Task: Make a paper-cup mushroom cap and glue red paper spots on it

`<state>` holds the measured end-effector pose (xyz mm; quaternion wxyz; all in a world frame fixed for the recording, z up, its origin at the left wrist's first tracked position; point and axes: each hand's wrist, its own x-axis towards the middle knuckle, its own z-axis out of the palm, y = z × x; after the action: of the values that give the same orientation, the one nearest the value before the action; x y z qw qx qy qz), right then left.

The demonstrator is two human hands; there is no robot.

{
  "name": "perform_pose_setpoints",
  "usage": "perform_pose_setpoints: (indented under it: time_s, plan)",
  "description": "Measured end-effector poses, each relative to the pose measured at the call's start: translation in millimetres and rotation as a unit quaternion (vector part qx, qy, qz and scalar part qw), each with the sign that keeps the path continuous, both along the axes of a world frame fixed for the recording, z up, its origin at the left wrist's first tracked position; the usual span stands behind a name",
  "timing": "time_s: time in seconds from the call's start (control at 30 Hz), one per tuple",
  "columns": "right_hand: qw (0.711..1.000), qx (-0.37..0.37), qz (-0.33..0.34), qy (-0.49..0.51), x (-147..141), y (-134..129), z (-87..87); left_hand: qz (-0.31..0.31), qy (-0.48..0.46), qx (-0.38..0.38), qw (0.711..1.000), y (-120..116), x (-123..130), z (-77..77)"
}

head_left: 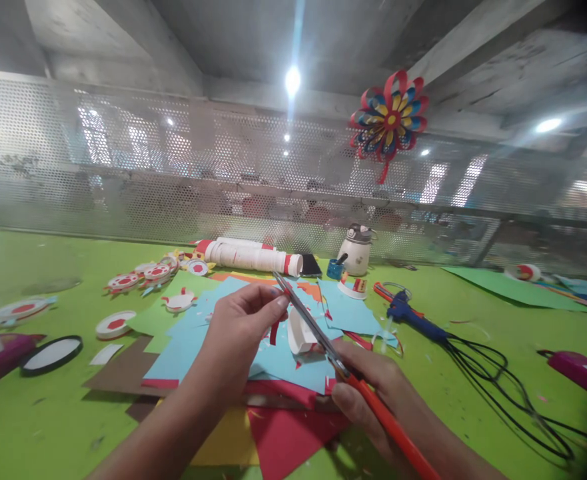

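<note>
My left hand (240, 330) pinches a narrow strip of red paper (274, 333) between thumb and fingers, and the strip hangs down below them. In my right hand (373, 383) are scissors with orange handles (386, 427), their metal blades (313, 327) pointing up and left. The blade tips lie right by my left fingertips and the red paper; I cannot tell whether the blades touch it. Beneath both hands is a pile of coloured sheets, with light blue paper (183, 353) on top. A cut white paper cup (299, 333) lies there, partly behind the scissors.
A blue glue gun (413, 317) with a looped black cable (503, 380) lies to the right. Stacked paper cups (243, 257) lie across the back, near a white flask (357, 253). Red-and-white paper discs (156, 273) sit at left. A paper flower (390, 120) hangs on the mesh screen.
</note>
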<state>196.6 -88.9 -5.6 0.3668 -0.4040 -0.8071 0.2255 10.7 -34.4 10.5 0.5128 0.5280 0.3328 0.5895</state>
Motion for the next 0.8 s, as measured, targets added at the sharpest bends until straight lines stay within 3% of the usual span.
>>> perform_pose_setpoints:
  time_s: [0.8]
  plan:
    - [1.000, -0.006, 0.004, -0.017, 1.5, -0.3, 3.8, -0.009, -0.003, 0.015, 1.000, 0.9, -0.5, -0.7]
